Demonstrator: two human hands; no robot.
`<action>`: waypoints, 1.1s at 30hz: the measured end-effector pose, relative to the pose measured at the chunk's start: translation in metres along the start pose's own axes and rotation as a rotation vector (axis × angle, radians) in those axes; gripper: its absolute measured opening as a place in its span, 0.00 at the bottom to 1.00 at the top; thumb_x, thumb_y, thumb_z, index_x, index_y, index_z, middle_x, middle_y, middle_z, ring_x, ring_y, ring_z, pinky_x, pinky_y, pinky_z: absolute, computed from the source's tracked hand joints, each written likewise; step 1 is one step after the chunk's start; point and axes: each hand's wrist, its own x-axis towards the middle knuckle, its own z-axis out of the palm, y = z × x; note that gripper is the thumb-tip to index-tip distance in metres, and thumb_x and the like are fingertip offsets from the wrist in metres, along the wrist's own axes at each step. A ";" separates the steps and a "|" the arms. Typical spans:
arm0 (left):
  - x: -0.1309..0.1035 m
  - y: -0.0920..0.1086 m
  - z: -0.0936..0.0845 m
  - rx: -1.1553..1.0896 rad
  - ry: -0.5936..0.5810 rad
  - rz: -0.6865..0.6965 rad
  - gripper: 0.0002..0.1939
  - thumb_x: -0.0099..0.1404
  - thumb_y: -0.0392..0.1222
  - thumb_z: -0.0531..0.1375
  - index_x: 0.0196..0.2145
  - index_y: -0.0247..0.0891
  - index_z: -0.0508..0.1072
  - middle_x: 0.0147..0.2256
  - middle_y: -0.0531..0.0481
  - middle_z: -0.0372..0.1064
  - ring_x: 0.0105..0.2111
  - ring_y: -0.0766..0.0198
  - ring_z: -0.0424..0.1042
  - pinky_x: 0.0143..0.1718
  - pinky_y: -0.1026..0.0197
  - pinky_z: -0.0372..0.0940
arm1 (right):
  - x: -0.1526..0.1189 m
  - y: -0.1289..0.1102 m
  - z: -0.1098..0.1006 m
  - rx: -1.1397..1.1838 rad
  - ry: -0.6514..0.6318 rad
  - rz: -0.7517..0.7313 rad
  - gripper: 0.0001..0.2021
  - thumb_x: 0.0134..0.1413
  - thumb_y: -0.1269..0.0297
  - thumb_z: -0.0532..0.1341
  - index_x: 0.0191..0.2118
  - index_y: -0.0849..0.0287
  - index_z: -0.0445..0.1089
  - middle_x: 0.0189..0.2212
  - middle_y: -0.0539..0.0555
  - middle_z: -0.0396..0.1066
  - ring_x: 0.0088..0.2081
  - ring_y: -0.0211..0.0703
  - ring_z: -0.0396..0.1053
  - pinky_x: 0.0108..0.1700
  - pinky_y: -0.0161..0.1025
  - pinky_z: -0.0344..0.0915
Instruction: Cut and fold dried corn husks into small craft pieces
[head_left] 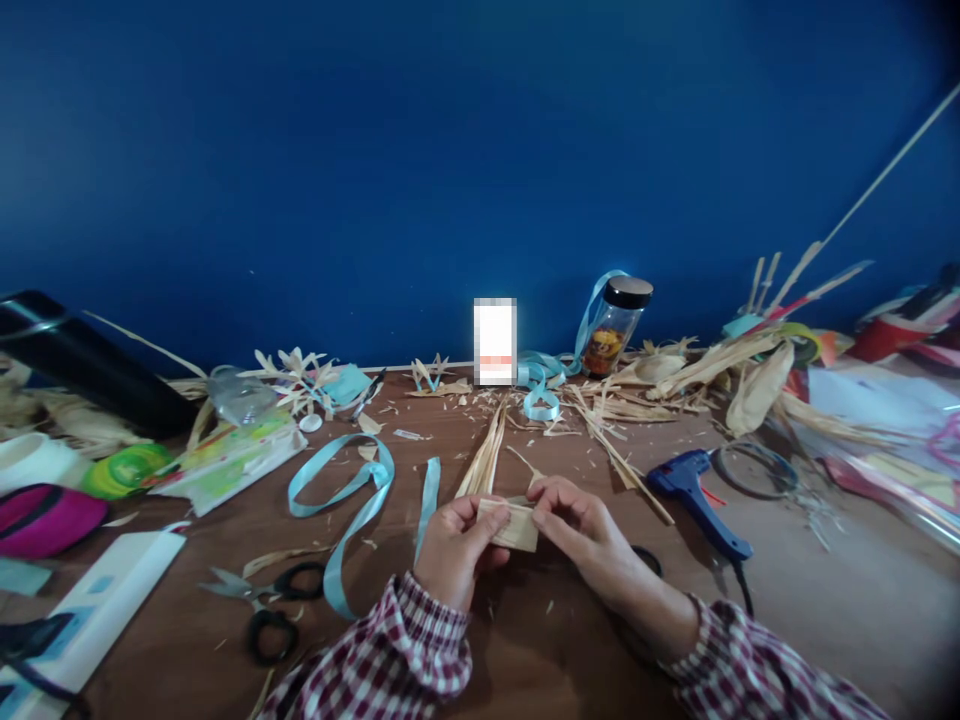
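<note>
A pale, flat husk piece is held just above the tabletop. The left hand has its grip closed on the piece's left end; the right hand's grip is pinched at the right edge, its tips partly masked. Just beyond the piece, a bundle of dry strips runs out of sight behind the left hand. Left of it lie blue ribbon and scissors; right, a glue gun and a dark loop, mostly hidden by the forearm. Farther beyond, a white rectangle is pixelated, unreadable.
</note>
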 end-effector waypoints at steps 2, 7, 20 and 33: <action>-0.001 0.001 0.001 0.012 -0.021 -0.010 0.13 0.46 0.46 0.69 0.26 0.35 0.76 0.23 0.50 0.72 0.20 0.71 0.67 0.13 0.76 0.56 | 0.000 -0.001 -0.001 -0.073 0.019 -0.039 0.08 0.55 0.67 0.57 0.26 0.59 0.63 0.36 0.55 0.67 0.39 0.43 0.67 0.41 0.39 0.62; 0.000 0.000 -0.001 -0.011 -0.053 -0.005 0.14 0.47 0.47 0.68 0.26 0.35 0.74 0.29 0.49 0.75 0.24 0.71 0.70 0.19 0.74 0.62 | -0.002 -0.005 -0.003 -0.259 0.043 -0.172 0.03 0.52 0.72 0.58 0.28 0.59 0.65 0.37 0.55 0.67 0.42 0.45 0.65 0.45 0.42 0.60; 0.011 -0.010 -0.006 -0.080 -0.055 0.092 0.16 0.44 0.46 0.70 0.26 0.31 0.73 0.25 0.50 0.73 0.27 0.66 0.72 0.31 0.63 0.69 | -0.001 -0.011 -0.008 -0.015 0.098 0.017 0.05 0.52 0.65 0.58 0.31 0.60 0.69 0.24 0.49 0.68 0.24 0.36 0.63 0.26 0.33 0.60; 0.015 -0.011 -0.005 -0.116 -0.026 0.085 0.16 0.43 0.43 0.72 0.26 0.31 0.73 0.24 0.50 0.73 0.24 0.69 0.71 0.27 0.68 0.69 | -0.040 -0.034 -0.059 -0.685 -0.155 -0.109 0.02 0.47 0.68 0.64 0.29 0.56 0.70 0.28 0.50 0.70 0.30 0.42 0.68 0.31 0.36 0.64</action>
